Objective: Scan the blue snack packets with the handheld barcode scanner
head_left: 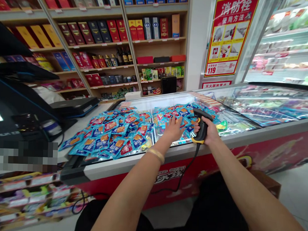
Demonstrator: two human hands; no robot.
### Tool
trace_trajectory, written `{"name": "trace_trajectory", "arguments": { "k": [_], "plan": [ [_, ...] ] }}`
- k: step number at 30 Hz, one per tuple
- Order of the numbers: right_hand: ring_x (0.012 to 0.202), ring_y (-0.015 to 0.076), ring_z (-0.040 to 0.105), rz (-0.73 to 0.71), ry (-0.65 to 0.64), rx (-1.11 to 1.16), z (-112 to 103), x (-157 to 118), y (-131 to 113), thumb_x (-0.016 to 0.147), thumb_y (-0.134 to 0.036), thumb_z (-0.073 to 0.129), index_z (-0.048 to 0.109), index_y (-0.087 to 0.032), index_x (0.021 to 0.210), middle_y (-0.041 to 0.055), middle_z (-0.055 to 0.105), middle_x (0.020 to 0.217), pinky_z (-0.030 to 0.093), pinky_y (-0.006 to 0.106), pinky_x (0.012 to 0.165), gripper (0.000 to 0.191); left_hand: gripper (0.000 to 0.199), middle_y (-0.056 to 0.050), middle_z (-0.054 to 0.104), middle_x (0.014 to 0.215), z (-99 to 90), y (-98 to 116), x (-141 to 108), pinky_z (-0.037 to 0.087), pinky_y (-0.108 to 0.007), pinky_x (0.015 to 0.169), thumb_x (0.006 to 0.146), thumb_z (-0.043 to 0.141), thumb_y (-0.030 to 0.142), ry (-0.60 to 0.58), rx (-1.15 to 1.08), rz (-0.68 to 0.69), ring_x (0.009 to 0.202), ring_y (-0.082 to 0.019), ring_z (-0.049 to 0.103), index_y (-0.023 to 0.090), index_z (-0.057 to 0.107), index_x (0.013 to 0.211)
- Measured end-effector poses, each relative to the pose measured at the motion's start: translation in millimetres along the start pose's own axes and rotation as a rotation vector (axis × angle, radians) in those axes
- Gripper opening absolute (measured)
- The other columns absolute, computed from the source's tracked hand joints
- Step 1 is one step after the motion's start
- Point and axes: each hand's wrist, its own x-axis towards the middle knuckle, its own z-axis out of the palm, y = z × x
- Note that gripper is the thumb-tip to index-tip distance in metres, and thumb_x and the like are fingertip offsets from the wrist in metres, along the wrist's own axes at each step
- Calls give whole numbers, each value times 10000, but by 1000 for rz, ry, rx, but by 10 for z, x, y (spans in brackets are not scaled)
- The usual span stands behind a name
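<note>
mid-reach, an open left hand (174, 129) meets blue packets (114, 147) heaped from eleven to one o'clock on the freezer (104, 170) — right hand (212, 131) grips a scanner (202, 130) at one; lifting a single packet likely needs a pinch.

above packet pile (118, 131): open air | scanner (201, 127): obstructs right side | cable (192, 161): crosses freezer front (103, 184)

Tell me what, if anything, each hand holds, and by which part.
The right hand holds the scanner by its handle. The left hand is spread over the packets; no hold shows there.
</note>
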Motion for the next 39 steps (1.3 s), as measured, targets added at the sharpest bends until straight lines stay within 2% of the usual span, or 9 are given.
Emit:
{"name": "trace_trajectory", "arguments": {
  "k": [4, 11, 14, 19, 24, 28, 33, 36, 39],
  "plan": [
    [443, 84, 428, -4, 8, 28, 16, -9, 3, 809, -287, 584, 536, -196, 763, -6, 499, 595, 431, 181, 376, 113, 653, -198, 136, 1577, -129, -111, -137, 193, -556, 1131, 914, 467, 408, 135, -19, 32, 1453, -364, 98, 207, 232, 1490],
    [441, 78, 446, 21, -75, -22, 318, -77, 292, 798, -310, 607, 543, -186, 774, -14, 518, 599, 438, 181, 389, 141, 637, -221, 328, 1493, -493, -643, -667, 295, -496, 1101, 872, 545, 335, 337, 137, -53, 1392, -342, 307, 147, 332, 1442],
    [437, 72, 450, 117, -146, -39, 531, -106, 551, 821, -286, 581, 549, -176, 758, -9, 537, 586, 421, 167, 383, 131, 681, -197, 423, 1434, -588, -862, -981, 366, -469, 1047, 837, 575, 425, 362, 249, -172, 1309, -339, 417, 154, 368, 1426],
    [419, 68, 457, 285, -189, -97, 828, -114, 928, 850, -288, 561, 564, -157, 744, -8, 539, 568, 415, 171, 389, 169, 594, -145, 540, 1333, -573, -1029, -1311, 395, -498, 974, 773, 605, 549, 264, 347, -319, 1200, -358, 494, 206, 568, 1256],
    [405, 73, 466, 366, -204, -185, 917, -96, 1043, 882, -282, 529, 570, -147, 738, -8, 534, 544, 412, 176, 385, 202, 374, -119, 621, 1241, -549, -1024, -1335, 394, -447, 970, 850, 547, 453, 218, 315, -273, 1127, -308, 567, 189, 633, 1100],
    [408, 72, 474, 374, -205, -204, 888, -89, 1026, 900, -285, 508, 573, -137, 746, -4, 540, 545, 421, 177, 393, 223, 322, -125, 693, 1066, -543, -987, -1347, 413, -414, 927, 942, 395, 348, 272, 331, -208, 994, -270, 640, 163, 617, 1084],
    [406, 71, 469, 351, -191, -211, 894, -108, 1016, 899, -282, 509, 572, -138, 742, -8, 531, 538, 419, 177, 391, 222, 375, -148, 675, 1130, -498, -1083, -1319, 422, -394, 921, 961, 295, 259, 498, 166, -182, 1033, -253, 632, 138, 585, 1166],
    [409, 72, 463, 360, -182, -216, 907, -119, 1019, 893, -285, 514, 572, -139, 742, -10, 527, 535, 415, 180, 392, 218, 377, -118, 688, 910, -492, -1191, -1254, 459, -339, 796, 962, 280, 299, 688, -21, -217, 891, -228, 645, 161, 627, 911],
    [414, 72, 463, 362, -162, -233, 905, -125, 1025, 878, -291, 537, 569, -144, 736, -8, 534, 541, 414, 182, 396, 207, 401, -39, 567, 623, -500, -1263, -1198, 447, -292, 639, 957, 307, 366, 852, -258, -330, 655, -182, 596, 205, 502, 646]
  ]
}}
